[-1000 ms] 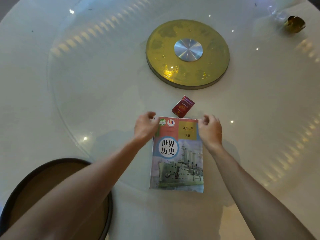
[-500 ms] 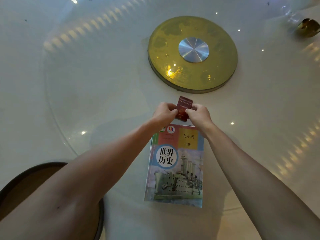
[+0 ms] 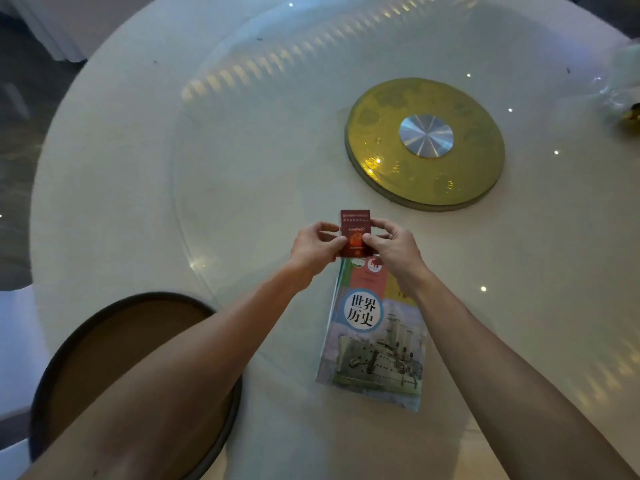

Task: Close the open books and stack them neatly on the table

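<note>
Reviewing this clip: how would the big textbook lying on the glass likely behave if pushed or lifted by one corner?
The textbook looks like a thin paperback, so it would probably sag when lifted by a corner. Lying flat on the smooth glass tabletop, it likely slides easily when pushed. It cannot roll or tip.

Two bare forearms enter from the bottom edge, ending in the left hand [image 3: 313, 249] and the right hand [image 3: 394, 247]. No sleeve, cuff, glove, watch, ring or band shows anywhere along either arm; whatever is worn starts beyond the frame. The left forearm looms wide and soft-edged near the lens, with a couple of small dark specks on it, possibly moles, though blur makes that uncertain. The right forearm looks slimmer. The fingernails seem short and unpainted.
</note>
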The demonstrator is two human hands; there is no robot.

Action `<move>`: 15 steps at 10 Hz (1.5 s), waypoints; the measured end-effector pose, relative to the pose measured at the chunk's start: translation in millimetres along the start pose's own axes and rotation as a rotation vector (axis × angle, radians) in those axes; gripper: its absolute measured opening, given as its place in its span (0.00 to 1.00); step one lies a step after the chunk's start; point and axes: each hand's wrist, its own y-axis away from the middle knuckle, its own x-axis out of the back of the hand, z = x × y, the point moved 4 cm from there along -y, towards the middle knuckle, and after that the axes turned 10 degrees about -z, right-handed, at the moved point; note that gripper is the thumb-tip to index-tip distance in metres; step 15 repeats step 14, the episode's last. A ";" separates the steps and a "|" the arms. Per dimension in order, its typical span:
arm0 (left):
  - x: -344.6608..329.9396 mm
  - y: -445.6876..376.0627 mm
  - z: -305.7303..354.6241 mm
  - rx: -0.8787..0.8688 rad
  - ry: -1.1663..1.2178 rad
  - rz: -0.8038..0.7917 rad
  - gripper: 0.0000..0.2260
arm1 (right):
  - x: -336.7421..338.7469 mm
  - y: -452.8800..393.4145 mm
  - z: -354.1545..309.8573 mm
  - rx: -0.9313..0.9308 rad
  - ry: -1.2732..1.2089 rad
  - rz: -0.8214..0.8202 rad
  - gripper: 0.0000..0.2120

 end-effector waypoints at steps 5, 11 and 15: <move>173.9 196.7 -173.2 0.108 0.219 0.488 0.08 | -264.1 77.6 49.6 -0.094 0.320 -0.469 0.13; 232.1 235.8 -228.0 0.339 -0.113 0.542 0.10 | -358.3 85.9 89.1 -0.122 0.679 -0.570 0.18; 222.7 219.7 -173.1 0.131 -0.647 0.532 0.20 | -316.0 95.3 57.2 0.021 0.838 -0.444 0.18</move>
